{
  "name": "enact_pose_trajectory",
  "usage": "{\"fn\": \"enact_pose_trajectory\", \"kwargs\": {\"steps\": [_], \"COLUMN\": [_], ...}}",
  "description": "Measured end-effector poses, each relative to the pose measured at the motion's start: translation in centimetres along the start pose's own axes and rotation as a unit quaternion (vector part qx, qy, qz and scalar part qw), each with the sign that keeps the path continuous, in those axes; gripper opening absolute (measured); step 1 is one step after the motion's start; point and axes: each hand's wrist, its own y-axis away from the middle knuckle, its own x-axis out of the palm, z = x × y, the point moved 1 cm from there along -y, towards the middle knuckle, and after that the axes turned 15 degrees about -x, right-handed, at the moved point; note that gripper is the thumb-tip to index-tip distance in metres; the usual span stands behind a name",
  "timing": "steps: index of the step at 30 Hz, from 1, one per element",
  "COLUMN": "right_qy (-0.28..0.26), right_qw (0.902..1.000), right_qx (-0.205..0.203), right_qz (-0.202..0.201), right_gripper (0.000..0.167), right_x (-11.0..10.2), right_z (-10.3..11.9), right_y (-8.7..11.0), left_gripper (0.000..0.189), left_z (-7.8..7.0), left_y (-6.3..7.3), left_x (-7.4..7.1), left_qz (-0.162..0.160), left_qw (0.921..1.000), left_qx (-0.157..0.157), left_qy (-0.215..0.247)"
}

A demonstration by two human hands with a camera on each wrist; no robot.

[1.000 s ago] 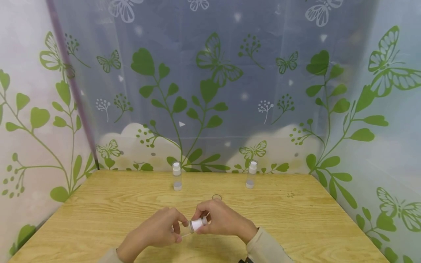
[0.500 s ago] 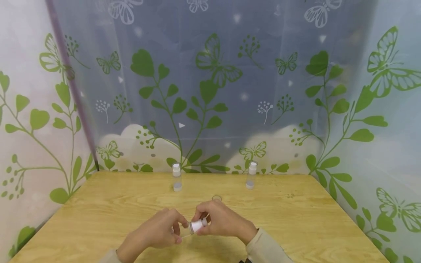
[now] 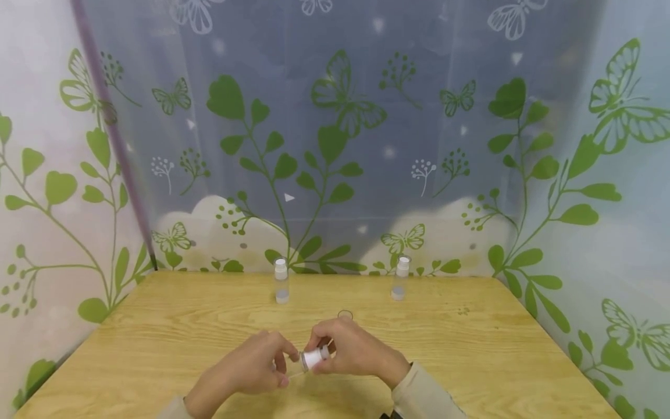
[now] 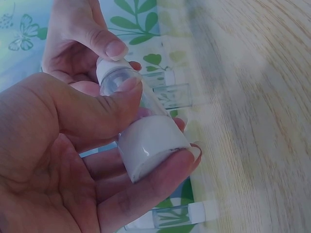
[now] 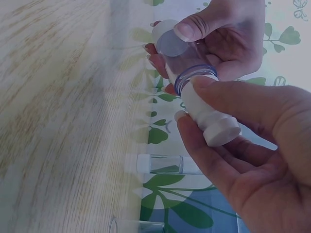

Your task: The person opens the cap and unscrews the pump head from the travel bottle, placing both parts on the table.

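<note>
Both hands hold one small clear pump bottle with a white base, tilted over the table. My left hand grips its clear body and white base between thumb and fingers. At the other end, my right hand pinches the white pump head between thumb and fingers. The pump's white collar meets the clear rim of the body in the right wrist view. Just beyond the right hand stands a clear cap, partly hidden by that hand.
Two similar clear bottles with white tops stand near the table's back edge, a left bottle and a right bottle. The wood-grain table meets a patterned curtain behind, with more patterned sheets at both sides.
</note>
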Motion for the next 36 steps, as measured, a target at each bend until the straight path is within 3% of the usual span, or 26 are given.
{"fn": "enact_pose_trajectory", "kwargs": {"steps": [6, 25, 36], "right_qy": [-0.003, 0.006, 0.001], "right_qw": [1.0000, 0.9999, 0.9997], "right_qx": [-0.001, 0.003, 0.004], "right_qz": [0.004, 0.012, 0.025], "right_gripper": [0.009, 0.028, 0.026], "right_x": [-0.06, -0.10, -0.15], "right_z": [-0.09, -0.35, -0.20], "right_y": [0.13, 0.31, 0.22], "left_gripper": [0.033, 0.035, 0.034], "left_z": [-0.01, 0.11, -0.05], "left_y": [0.10, 0.14, 0.18], "left_x": [-0.11, 0.00, -0.17], "left_qz": [-0.004, -0.009, -0.014], "left_qw": [0.9999, 0.9999, 0.9998], "left_qx": [-0.008, -0.005, 0.000], "left_qy": [-0.011, -0.007, -0.017]}}
